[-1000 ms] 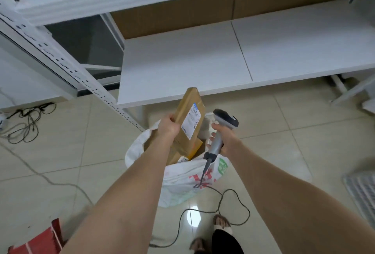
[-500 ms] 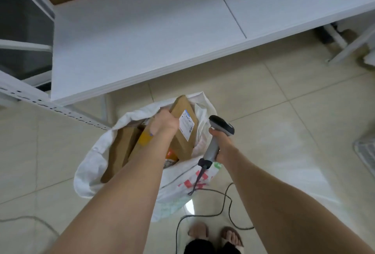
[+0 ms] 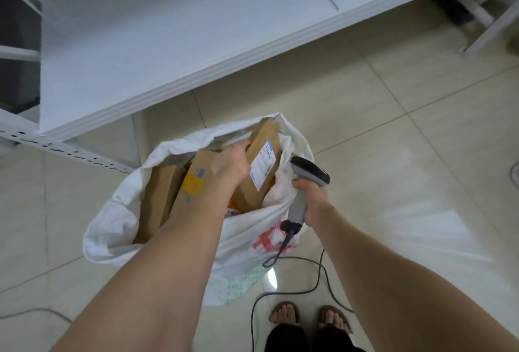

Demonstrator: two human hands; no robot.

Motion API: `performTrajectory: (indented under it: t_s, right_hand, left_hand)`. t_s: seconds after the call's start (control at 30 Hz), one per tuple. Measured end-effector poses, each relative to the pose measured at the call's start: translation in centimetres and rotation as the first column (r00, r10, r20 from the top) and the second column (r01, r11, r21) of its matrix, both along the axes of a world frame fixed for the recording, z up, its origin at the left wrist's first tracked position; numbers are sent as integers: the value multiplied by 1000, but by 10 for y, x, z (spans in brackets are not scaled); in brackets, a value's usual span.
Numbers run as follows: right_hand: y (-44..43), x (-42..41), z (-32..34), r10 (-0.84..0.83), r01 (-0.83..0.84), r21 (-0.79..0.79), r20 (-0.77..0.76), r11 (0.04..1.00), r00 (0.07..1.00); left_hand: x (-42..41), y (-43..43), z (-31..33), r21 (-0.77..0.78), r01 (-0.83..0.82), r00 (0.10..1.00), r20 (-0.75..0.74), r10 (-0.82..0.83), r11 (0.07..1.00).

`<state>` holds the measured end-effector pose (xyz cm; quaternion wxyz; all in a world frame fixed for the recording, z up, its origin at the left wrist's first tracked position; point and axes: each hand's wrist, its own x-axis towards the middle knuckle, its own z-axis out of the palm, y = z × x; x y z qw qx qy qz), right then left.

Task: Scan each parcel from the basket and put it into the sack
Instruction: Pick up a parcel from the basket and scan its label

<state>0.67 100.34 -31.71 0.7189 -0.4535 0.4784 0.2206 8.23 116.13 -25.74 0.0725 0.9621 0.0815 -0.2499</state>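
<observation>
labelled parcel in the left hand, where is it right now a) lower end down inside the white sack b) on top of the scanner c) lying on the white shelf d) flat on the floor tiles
a: the left hand grips the labelled parcel, whose lower end sits inside the open mouth of the white sack, beside other cardboard boxes.

The flat brown cardboard parcel in my left grip is looking matt, its white paper label smooth. The white woven sack is showing dull, crumpled cloth. The grey plastic scanner in my right grip is shining faintly. The pale floor tiles are gleaming glossy, and the white shelf board is looking matt.
</observation>
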Motion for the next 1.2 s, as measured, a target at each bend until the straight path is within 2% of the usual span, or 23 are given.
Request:
performTrajectory:
  t_s: [0.1, 0.2, 0.3, 0.33, 0.43, 0.57, 0.67, 0.77, 0.87, 0.9, 0.97, 1.03, 1.13, 1.2]
  right_hand:
    - [-22, 1, 43, -40, 39, 9, 91, 999, 995]
    - [-37, 5, 70, -51, 54, -15, 136, 998, 989]
    - [-44, -2, 81, -14, 26, -82, 143, 996, 990]
    - [-46, -6, 80, -1, 16, -106, 140, 994, 990]
    - [-46, -15, 72, 0, 14, -140, 97, 990, 995]
    - [-47, -22, 51, 94, -85, -206, 37, 975, 995]
    - [-48, -30, 38, 248, -246, -294, -32, 924, 968]
    - [-42, -31, 30, 314, -324, -367, -88, 872, 945]
    - [-25, -23, 39, 403, -439, -573, -198, 692, 894]
    - [-19, -19, 44, 413, -429, -606, -176, 670, 894]
    - [-2, -11, 56, 393, -358, -475, -29, 804, 919]
    - [16, -5, 61, 374, -364, -256, -10, 896, 927]
    - [34, -24, 47, 455, -476, -112, -170, 872, 874]
    - [36, -47, 37, 491, -525, -75, -264, 848, 830]
  left_hand:
    - [-23, -13, -5, -58, 46, 999, -11, -47, 997]
    - [-57, -30, -5, -175, 0, 970, -239, -43, 985]
    - [-69, -41, 1, -158, 63, 875, -467, -131, 985]
    - [-68, -43, 3, -152, 85, 865, -479, -149, 985]
    - [-63, -48, -2, -158, 54, 913, -391, -112, 986]
    - [-77, -52, -18, -136, 152, 796, -571, -203, 979]
    - [-105, -46, -36, -141, 184, 671, -705, -229, 973]
    - [-132, -42, -46, -181, 247, 545, -786, -291, 952]
    - [-124, -24, -39, -131, 225, 597, -765, -243, 966]
    - [-118, -14, -40, -96, 224, 628, -747, -219, 970]
    - [-119, 8, -34, -11, 265, 615, -768, -178, 964]
    - [-143, 22, -29, 4, 240, 554, -822, -134, 971]
    - [-198, 36, -33, 37, 117, 369, -929, -9, 992]
    - [-213, 43, -38, 44, 30, 364, -931, 30, 999]
